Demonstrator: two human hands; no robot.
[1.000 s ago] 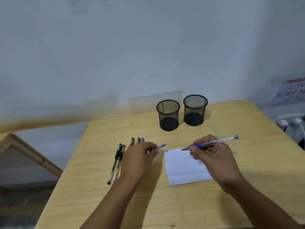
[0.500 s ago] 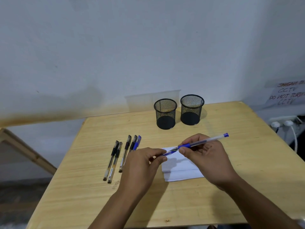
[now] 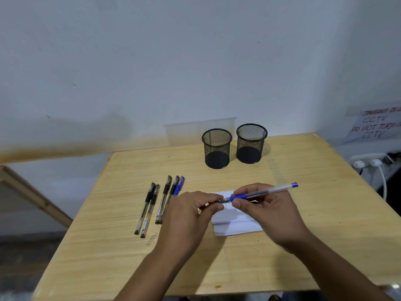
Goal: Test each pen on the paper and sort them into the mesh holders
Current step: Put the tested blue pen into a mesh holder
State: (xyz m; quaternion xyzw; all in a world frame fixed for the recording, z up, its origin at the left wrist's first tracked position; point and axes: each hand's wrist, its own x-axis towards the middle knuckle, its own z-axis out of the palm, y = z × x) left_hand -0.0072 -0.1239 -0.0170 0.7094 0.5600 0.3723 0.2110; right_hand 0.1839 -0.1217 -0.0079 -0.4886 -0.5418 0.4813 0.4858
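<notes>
My right hand [image 3: 271, 211] holds a clear pen with a blue grip [image 3: 264, 191] over the folded white paper [image 3: 236, 224], tip pointing left. My left hand [image 3: 186, 216] pinches the pen's blue cap at that tip; the cap is almost hidden by my fingers. Several capped pens lie in a row on the table to the left: two black ones [image 3: 147, 208], two more black ones [image 3: 166, 196] and a blue one [image 3: 179, 185] partly under my left hand. Two black mesh holders, one on the left [image 3: 217, 146] and one on the right [image 3: 251, 142], stand behind, and nothing shows inside them.
The wooden table [image 3: 303, 246] ends close to the wall behind the holders. A power strip with white plugs [image 3: 368, 161] and a handwritten sign [image 3: 375, 124] are off the right edge. A wooden frame [image 3: 32, 196] leans at the left.
My left hand has carried the blue cap rightward from beside the pen row to the tip of the pen. My right hand moved the pen slightly left to meet it.
</notes>
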